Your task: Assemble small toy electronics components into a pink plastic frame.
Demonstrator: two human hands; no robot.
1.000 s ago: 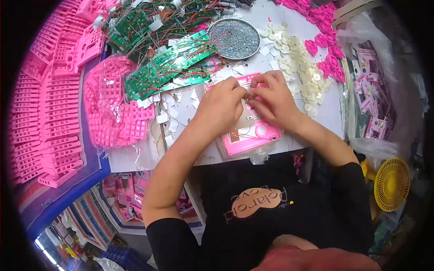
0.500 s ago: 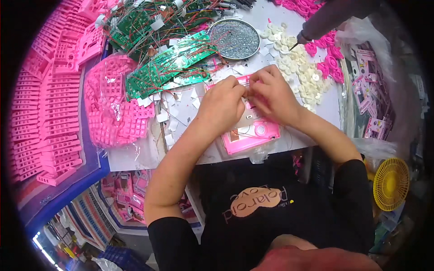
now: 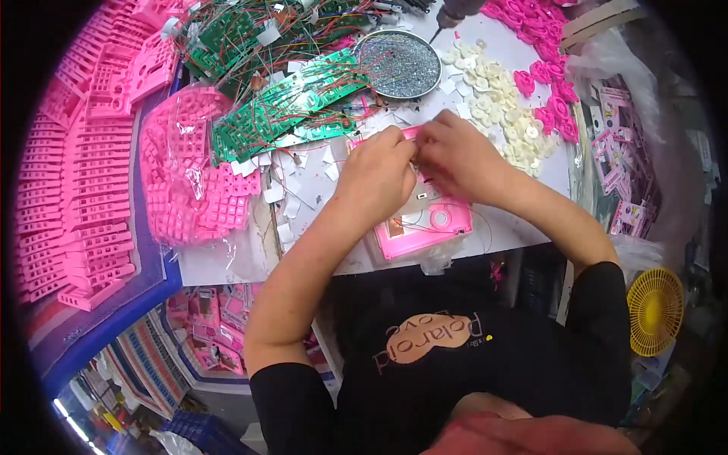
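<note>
A pink plastic toy casing [image 3: 406,244] lies on the white table in front of me, with a ring-shaped part, thin wires and a grey plate [image 3: 415,202] inside. Over its far half, my left hand [image 3: 379,171] is closed, thumb and fingers pinched together. My right hand [image 3: 461,158] is bent over the same part from the other side, its fingertips pinched close to the left ones. Whatever lies between the fingertips is hidden. Clear plastic [image 3: 437,260] shows under the casing's near edge.
Green circuit boards [image 3: 292,106] with wires and a round tin of small metal pieces [image 3: 398,67] sit beyond. Cream discs [image 3: 504,114] and pink parts [image 3: 557,98] lie right, below a dark screwdriver [image 3: 459,9]. Bagged pink keys [image 3: 186,167] and stacked pink casings [image 3: 95,205] stand left.
The dark screwdriver has moved left and farther away, from over the cream discs to beside the tin. Both hands stay over the casing; the right one has shifted only slightly.
</note>
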